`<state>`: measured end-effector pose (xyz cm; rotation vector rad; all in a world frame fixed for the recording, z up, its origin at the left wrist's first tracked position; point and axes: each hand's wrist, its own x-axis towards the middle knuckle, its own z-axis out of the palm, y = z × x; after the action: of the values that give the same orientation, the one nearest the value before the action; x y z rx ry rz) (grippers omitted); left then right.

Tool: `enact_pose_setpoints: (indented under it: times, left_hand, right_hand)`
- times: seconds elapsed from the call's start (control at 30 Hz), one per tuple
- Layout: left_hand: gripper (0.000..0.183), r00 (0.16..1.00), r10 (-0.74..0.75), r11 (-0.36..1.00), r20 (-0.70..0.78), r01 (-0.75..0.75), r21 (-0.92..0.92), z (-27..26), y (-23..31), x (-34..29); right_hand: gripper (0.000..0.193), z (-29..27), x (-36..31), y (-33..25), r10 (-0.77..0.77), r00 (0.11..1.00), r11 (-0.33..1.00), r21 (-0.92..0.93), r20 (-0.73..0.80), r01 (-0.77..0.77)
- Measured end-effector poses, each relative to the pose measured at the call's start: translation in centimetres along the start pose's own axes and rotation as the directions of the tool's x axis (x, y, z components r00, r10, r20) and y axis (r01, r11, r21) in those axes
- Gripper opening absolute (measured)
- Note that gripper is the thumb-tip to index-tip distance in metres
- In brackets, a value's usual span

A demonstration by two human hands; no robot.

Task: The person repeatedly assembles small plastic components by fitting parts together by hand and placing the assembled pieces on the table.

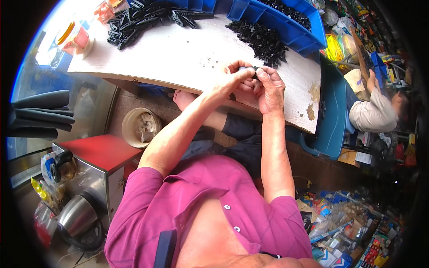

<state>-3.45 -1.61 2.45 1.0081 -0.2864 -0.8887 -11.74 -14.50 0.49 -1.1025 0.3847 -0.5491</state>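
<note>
Over the near edge of the white table, my two hands meet with their fingertips together. A small black plastic part shows between them, mostly hidden by the fingers. My left hand is closed, its thumb and fingers pinching the part's left side. My right hand is closed too, thumb and forefinger pressed on the right side. Just beyond the hands lies a heap of small black plastic pieces. Farther left on the table is a pile of long black plastic parts.
A blue divided bin with more black pieces stands at the back right. A lidded plastic jar is at the table's left. Below are a bucket, a red-topped cabinet and a teal tub. Another person sits at right.
</note>
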Motion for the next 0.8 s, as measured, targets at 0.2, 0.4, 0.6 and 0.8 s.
enact_pose_setpoints:
  times: [0.2,0.4,0.6,0.8]
  left_hand:
    - [0.013,0.994,0.081,0.995,-0.079,-0.076,0.059,-0.4,-1.4,1.5]
    - [0.01,0.991,0.035,0.996,-0.133,-0.045,-0.072,0.0,-0.8,0.6]
    - [0.008,0.999,0.037,0.999,-0.021,-0.037,-0.016,-0.4,-1.2,0.7]
    - [0.016,0.968,0.23,0.905,-0.097,-0.176,0.388,0.3,-2.0,2.6]
  right_hand:
    - [0.023,0.4,0.0,-0.3,0.013,1.0,0.997,-0.076,-0.015,-0.014]
    - [0.024,0.8,-0.5,-0.6,0.126,0.992,0.98,-0.156,-0.001,-0.124]
    - [0.02,0.7,-0.6,0.6,-0.001,0.996,0.98,-0.196,-0.084,-0.015]
    - [0.023,0.4,-0.9,-0.7,0.018,0.973,0.999,-0.037,-0.23,-0.027]
